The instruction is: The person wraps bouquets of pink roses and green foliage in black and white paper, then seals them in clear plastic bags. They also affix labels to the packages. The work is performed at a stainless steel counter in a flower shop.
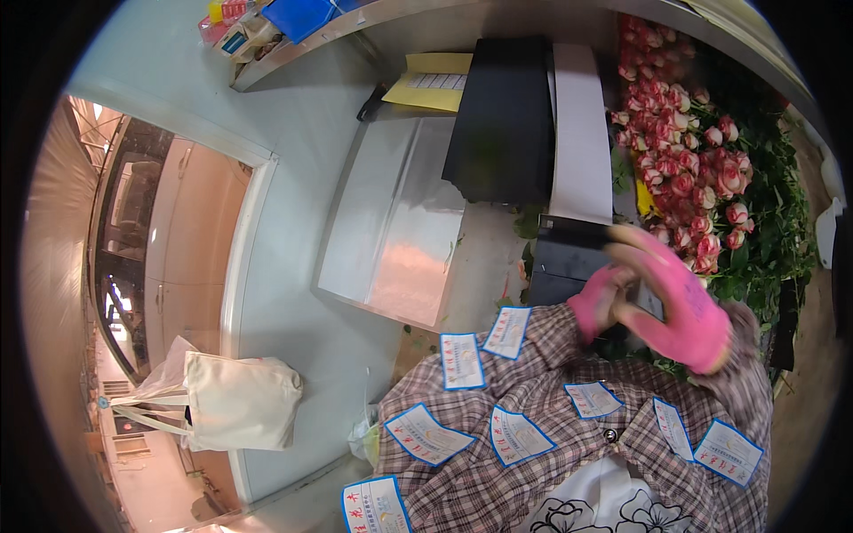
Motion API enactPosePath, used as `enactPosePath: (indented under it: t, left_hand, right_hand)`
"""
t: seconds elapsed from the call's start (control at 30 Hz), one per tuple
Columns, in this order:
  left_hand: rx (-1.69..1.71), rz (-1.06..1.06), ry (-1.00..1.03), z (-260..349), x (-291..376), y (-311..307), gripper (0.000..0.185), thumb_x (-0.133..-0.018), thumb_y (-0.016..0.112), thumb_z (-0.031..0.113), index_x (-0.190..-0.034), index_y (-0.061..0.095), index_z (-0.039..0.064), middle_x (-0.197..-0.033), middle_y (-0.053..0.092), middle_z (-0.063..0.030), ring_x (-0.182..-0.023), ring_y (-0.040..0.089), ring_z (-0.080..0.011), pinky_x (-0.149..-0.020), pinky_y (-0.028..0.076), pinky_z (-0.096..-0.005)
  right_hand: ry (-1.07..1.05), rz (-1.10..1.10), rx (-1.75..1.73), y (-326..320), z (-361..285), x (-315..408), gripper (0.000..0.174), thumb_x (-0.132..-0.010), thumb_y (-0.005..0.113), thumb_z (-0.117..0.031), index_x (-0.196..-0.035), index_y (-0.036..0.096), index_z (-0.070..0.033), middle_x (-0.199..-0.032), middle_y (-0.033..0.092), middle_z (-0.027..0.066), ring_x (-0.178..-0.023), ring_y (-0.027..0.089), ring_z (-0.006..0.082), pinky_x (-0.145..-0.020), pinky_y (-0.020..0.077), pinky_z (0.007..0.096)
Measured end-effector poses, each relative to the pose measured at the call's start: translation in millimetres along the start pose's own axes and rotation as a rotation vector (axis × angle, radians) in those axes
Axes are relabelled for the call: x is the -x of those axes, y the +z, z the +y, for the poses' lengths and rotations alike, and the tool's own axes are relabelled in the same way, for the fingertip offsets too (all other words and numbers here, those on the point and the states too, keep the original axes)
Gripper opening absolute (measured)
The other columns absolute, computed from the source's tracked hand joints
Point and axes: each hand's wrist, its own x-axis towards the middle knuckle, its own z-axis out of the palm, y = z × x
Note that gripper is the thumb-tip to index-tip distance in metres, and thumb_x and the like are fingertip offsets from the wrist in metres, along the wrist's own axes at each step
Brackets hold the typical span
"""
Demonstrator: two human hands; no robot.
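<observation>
Both my hands wear pink gloves and meet in front of my chest. My left hand (597,301) is curled, and its fingertips are partly hidden behind the right one. My right hand (686,313) is motion-blurred, its thumb and fingers apart around the left fingers. A small grey surface (650,301) shows between thumb and fingers; whether it is held or lies behind cannot be told. Just beyond my hands is a dark box-like object (566,256). Pink-and-white roses (686,180) with leafy stems (776,220) lie to the right.
A black panel (503,120) and a white board (582,133) stand beyond the hands. Left of them are silvery sheets (393,213) and yellow paper (426,80). A metal shelf edge (426,26) runs overhead. Several blue-edged stickers (461,361) cling to my plaid shirt. A canvas bag (243,403) hangs left.
</observation>
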Motion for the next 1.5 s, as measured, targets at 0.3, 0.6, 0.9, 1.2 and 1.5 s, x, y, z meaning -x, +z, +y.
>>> enactPosePath:
  t: [0.3, 0.6, 0.9, 1.2, 1.5]
  left_hand:
    - [-0.406, 0.313, 0.091, 28, 27, -14, 0.049, -0.096, 0.058, 0.016, -0.142, 0.047, 0.003, -0.129, 0.059, -0.0120, -0.118, 0.058, -0.0217, -0.099, 0.049, -0.0326]
    - [-1.171, 0.792, 0.050, 190, 173, -82, 0.044, -0.095, 0.054, 0.006, -0.137, 0.053, -0.005, -0.130, 0.063, -0.0163, -0.121, 0.059, -0.0238, -0.106, 0.044, -0.0321]
    - [-2.522, 0.741, 0.078, 160, 119, -95, 0.022, -0.088, 0.062, 0.012, -0.106, 0.065, 0.001, -0.141, 0.050, -0.0267, -0.133, 0.044, -0.0425, -0.111, 0.037, -0.0451]
    - [-1.146, 0.634, -0.145, 98, 94, -106, 0.026, -0.086, 0.064, 0.014, -0.106, 0.064, -0.003, -0.106, 0.064, -0.0142, -0.100, 0.059, -0.0241, -0.090, 0.047, -0.0361]
    - [-1.170, 0.572, 0.223, 112, 108, 131, 0.011, -0.087, 0.060, 0.012, -0.091, 0.064, 0.002, -0.088, 0.065, -0.0055, -0.079, 0.061, -0.0155, -0.068, 0.051, -0.0310]
  right_hand:
    - [0.137, -0.092, -0.575, 100, 7, -85, 0.044, -0.089, 0.070, -0.016, -0.129, 0.061, -0.001, -0.109, 0.071, 0.0122, -0.097, 0.069, 0.0207, -0.087, 0.0540, 0.0337]
    - [0.020, -0.083, 0.383, 121, 153, -47, 0.057, -0.075, 0.078, -0.025, -0.126, 0.058, -0.010, -0.110, 0.065, 0.0129, -0.104, 0.063, 0.0341, -0.093, 0.0493, 0.0455]
    - [0.669, 0.538, -0.265, 105, 141, 73, 0.034, -0.093, 0.068, -0.029, -0.112, 0.067, -0.001, -0.103, 0.072, 0.0126, -0.093, 0.070, 0.0219, -0.081, 0.0549, 0.0353]
    - [0.969, 1.054, -1.633, 230, 168, 293, 0.105, -0.085, 0.059, -0.074, -0.156, 0.026, -0.004, -0.152, 0.045, 0.0199, -0.138, 0.044, 0.0342, -0.116, 0.0338, 0.0530]
    - [-0.185, 1.477, -1.887, 151, 104, 187, 0.065, -0.093, 0.065, -0.053, -0.142, 0.052, -0.013, -0.140, 0.059, 0.0095, -0.126, 0.057, 0.0310, -0.106, 0.0455, 0.0535]
